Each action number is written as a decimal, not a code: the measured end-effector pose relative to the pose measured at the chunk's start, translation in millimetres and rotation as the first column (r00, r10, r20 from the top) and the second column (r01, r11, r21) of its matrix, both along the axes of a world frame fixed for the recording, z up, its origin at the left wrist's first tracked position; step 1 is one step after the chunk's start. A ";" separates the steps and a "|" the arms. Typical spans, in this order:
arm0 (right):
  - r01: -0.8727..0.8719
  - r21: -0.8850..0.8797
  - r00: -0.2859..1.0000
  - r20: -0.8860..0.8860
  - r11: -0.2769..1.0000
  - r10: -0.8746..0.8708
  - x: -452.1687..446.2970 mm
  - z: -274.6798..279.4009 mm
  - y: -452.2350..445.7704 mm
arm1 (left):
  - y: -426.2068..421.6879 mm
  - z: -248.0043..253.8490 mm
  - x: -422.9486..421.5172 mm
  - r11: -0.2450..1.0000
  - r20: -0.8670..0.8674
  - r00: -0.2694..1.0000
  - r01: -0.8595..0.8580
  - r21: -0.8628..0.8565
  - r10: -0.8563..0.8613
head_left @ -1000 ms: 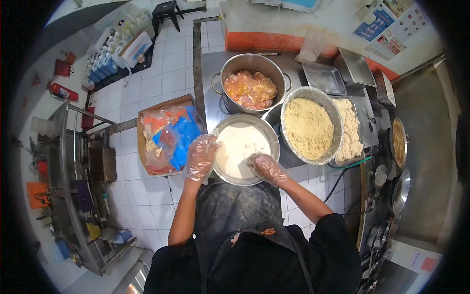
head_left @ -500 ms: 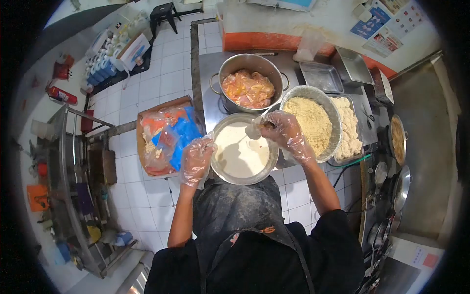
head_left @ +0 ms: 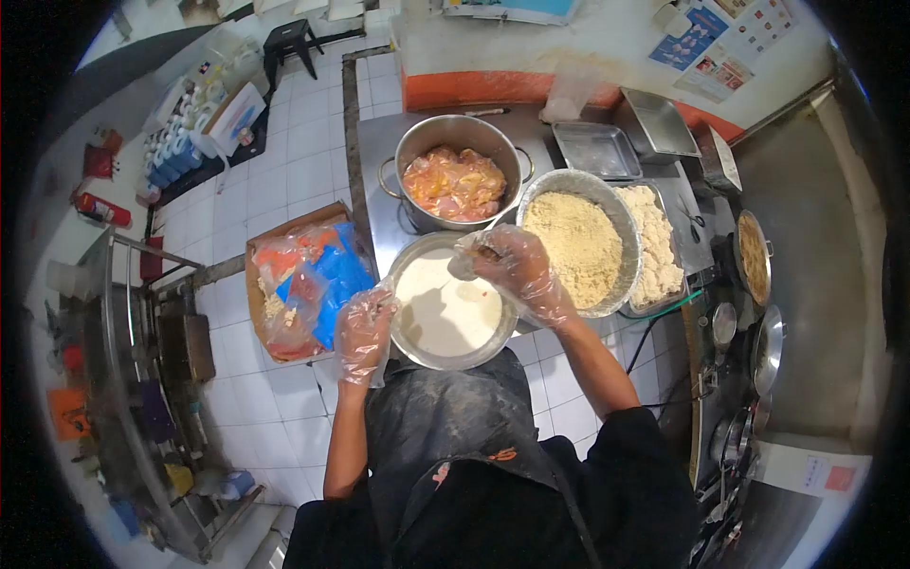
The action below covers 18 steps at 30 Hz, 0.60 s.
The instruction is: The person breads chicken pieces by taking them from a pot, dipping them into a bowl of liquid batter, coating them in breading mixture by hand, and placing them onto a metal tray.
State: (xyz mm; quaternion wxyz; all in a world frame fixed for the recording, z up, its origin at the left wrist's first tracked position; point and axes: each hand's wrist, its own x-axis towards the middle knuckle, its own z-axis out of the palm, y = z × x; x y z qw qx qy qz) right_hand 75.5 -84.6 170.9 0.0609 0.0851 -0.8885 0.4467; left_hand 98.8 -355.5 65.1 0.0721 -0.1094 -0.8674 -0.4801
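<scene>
A round metal bowl (head_left: 402,334) of creamy white batter (head_left: 445,308) stands at the front edge of the steel table. My left hand (head_left: 365,334), in a clear plastic glove, grips the bowl's left rim. Over the right side of the batter is my gloved right hand (head_left: 521,270), fingers closed together. A small greyish shape shows at its fingertips; what it is I cannot make out. Behind the bowl is a two-handled pot (head_left: 438,127) of raw marinated meat (head_left: 455,182). Close to my right hand sits a large metal basin (head_left: 629,223) of yellowish breading flour (head_left: 573,248).
A tray of pale coated pieces (head_left: 654,251) lies right of the basin. Metal trays (head_left: 595,152) stand at the back, scissors (head_left: 698,214) at the right. A cardboard box with plastic bags (head_left: 308,284) is left of the table. Pans (head_left: 768,351) line the right side.
The whole view has shifted, so the table and its contents appear further left and slightly lower. My left hand stays at the bowl's rim, and my right hand remains closed over the batter.
</scene>
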 end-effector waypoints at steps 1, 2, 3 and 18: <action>-0.002 -0.003 0.999 0.044 1.000 0.002 -0.7 -4.7 1.5 | 0.3 -0.1 -1.1 1.000 0.006 1.000 0.006 -0.003 -0.006; 0.005 0.000 0.999 0.043 1.000 -0.005 0.3 -7.3 1.1 | 0.5 1.3 -1.1 1.000 0.013 1.000 0.012 -0.005 -0.012; -0.001 -0.007 0.998 0.057 1.000 0.001 1.8 -8.7 0.0 | 0.3 1.0 0.1 1.000 0.023 1.000 0.016 -0.007 -0.016; -0.021 0.053 0.978 -0.208 0.998 0.031 17.1 -46.8 -3.3 | 4.0 5.4 8.4 1.000 0.009 1.000 0.018 0.005 -0.018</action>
